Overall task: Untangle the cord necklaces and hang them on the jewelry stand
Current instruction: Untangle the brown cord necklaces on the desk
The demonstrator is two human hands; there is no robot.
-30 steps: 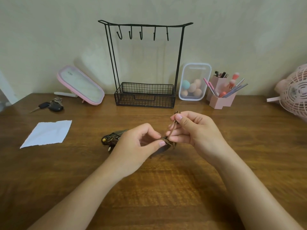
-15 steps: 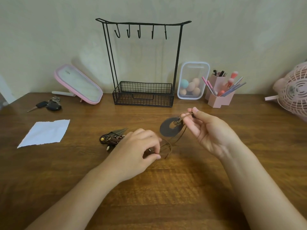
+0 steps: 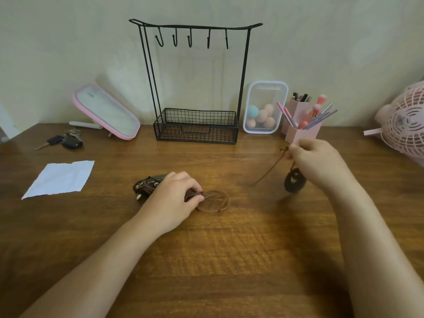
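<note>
Brown cord and pendant now hang clear in the right hand's pinching grip, drawn off the tangle the left hand pinches down, so one necklace looks freed.

Brown wooden tabletop. Carries along the back edge, from left to right: a pink-framed mirror tilted on a white foot, a black wire jewelry stand with a mesh basket base, a clear box of makeup sponges, a pink brush holder just beside it, and a pink fan at the right edge. Holds a bunch of keys at far left, with a torn white sheet of paper nearer. Bears mid-table a dark tangle of cord necklaces, partly under the left hand, and a thin cord loop lying flat just right of the fingers.
</note>
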